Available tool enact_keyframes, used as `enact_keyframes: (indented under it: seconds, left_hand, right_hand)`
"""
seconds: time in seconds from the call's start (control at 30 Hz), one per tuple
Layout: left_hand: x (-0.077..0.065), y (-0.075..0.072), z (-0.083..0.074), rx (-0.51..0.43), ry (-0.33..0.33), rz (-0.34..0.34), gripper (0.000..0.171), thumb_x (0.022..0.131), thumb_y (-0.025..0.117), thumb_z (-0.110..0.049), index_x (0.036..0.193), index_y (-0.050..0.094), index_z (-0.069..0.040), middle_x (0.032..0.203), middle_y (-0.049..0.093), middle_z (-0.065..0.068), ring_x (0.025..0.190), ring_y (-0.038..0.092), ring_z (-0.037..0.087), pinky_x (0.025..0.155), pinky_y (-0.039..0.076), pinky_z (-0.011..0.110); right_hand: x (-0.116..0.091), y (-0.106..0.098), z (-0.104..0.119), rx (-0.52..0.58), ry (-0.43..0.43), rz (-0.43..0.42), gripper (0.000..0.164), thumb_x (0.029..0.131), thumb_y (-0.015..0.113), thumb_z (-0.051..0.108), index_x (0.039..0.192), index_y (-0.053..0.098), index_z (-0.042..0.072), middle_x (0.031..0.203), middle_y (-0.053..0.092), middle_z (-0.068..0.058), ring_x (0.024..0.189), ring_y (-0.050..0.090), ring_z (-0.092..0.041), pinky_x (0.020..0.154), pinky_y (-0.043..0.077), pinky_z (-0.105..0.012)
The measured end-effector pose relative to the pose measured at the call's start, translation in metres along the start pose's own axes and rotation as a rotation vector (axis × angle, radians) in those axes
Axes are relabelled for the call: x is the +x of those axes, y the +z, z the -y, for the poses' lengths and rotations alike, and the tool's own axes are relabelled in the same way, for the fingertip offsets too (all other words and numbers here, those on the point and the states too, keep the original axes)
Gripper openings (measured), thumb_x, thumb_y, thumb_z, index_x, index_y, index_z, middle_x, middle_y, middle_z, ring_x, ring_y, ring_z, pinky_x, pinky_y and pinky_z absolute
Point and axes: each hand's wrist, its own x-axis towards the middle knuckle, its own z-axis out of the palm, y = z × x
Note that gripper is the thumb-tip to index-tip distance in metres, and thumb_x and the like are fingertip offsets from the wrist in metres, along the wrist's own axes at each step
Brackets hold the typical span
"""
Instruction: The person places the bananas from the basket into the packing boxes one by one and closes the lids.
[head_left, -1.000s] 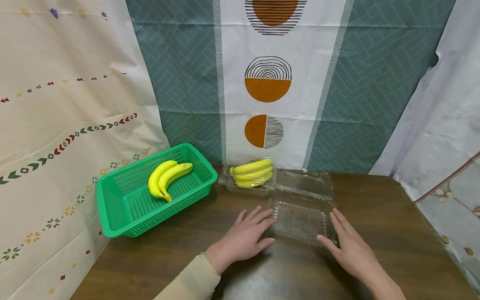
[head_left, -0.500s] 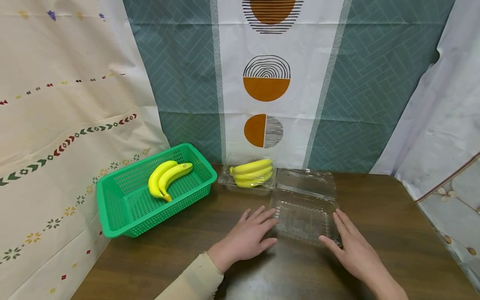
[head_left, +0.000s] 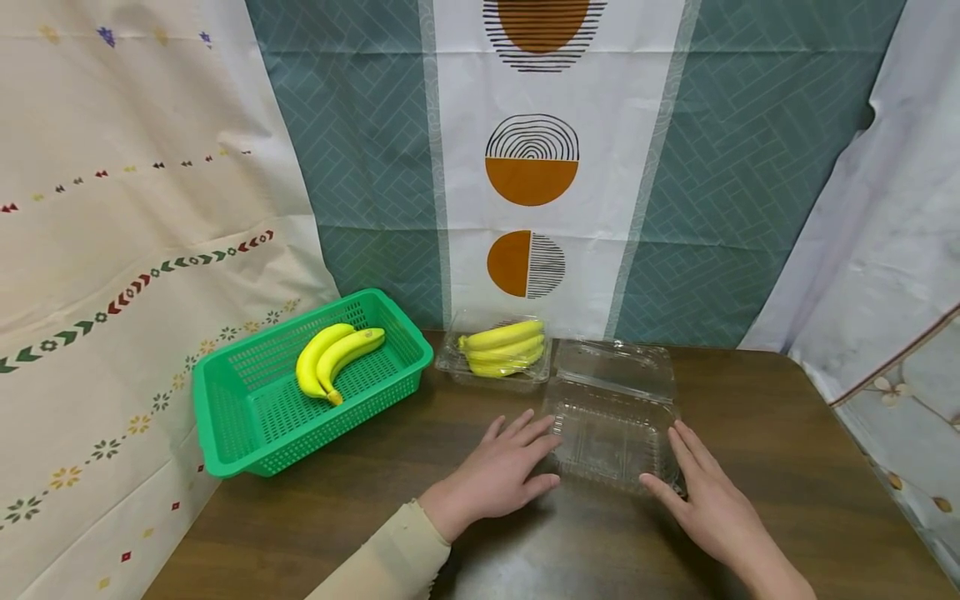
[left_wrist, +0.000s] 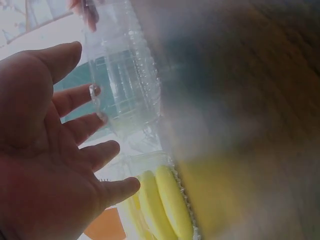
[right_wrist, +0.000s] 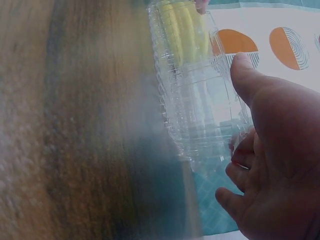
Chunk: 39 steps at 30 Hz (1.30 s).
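My left hand point(head_left: 498, 471) and right hand point(head_left: 712, 507) flank a clear box point(head_left: 611, 440), lower right.
Fingers extended, gripping nothing; gentle, even side pressure should steady thin plastic.

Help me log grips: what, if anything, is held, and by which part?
Nothing is held: the left hand and right hand have extended fingers at opposite sides of the open box, pinching no part.

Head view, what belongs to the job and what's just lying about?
Likely the job:
open clear plastic container
green rectangular plastic basket
its two yellow bananas
banana-filled clear plastic container

Probably just surroundings:
teal-and-white patterned cloth
cream patterned cloth
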Motion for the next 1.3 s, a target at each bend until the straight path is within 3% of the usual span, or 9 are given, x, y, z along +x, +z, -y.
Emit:
enact_keyframes:
  seconds: [0.23, 0.9, 1.3]
  left_hand:
    - [-0.006, -0.012, 0.004, 0.003, 0.000, -0.042, 0.059, 0.114, 0.060, -0.050, 0.165, 0.054, -0.022, 0.179, 0.035, 0.001, 0.167, 0.025, 0.032, 0.129, 0.024, 0.068]
    - [-0.015, -0.043, 0.025, 0.059, -0.125, -0.161, 0.066, 0.110, 0.065, -0.051, 0.168, 0.050, -0.021, 0.180, 0.033, 0.006, 0.167, 0.024, 0.033, 0.131, 0.018, 0.066]
    - [-0.022, -0.057, 0.039, 0.127, -0.127, -0.249, 0.070, 0.110, 0.066, -0.052, 0.167, 0.049, -0.015, 0.176, 0.039, 0.012, 0.165, 0.029, 0.039, 0.128, 0.023, 0.069]
  right_hand:
    - [0.001, 0.000, 0.002, 0.004, 0.008, 0.002, 0.106, 0.108, 0.060, 0.067, 0.175, 0.015, -0.001, 0.181, 0.012, -0.027, 0.155, 0.029, -0.061, 0.104, 0.040, -0.083]
    - [0.001, 0.001, 0.001, -0.001, 0.007, -0.002, 0.106, 0.107, 0.060, 0.068, 0.175, 0.017, -0.001, 0.181, 0.013, -0.026, 0.154, 0.032, -0.061, 0.101, 0.042, -0.083]
    - [0.000, 0.001, 0.002, 0.004, 0.003, 0.002, 0.105, 0.108, 0.059, 0.067, 0.174, 0.018, -0.003, 0.180, 0.012, -0.028, 0.153, 0.031, -0.062, 0.101, 0.043, -0.082]
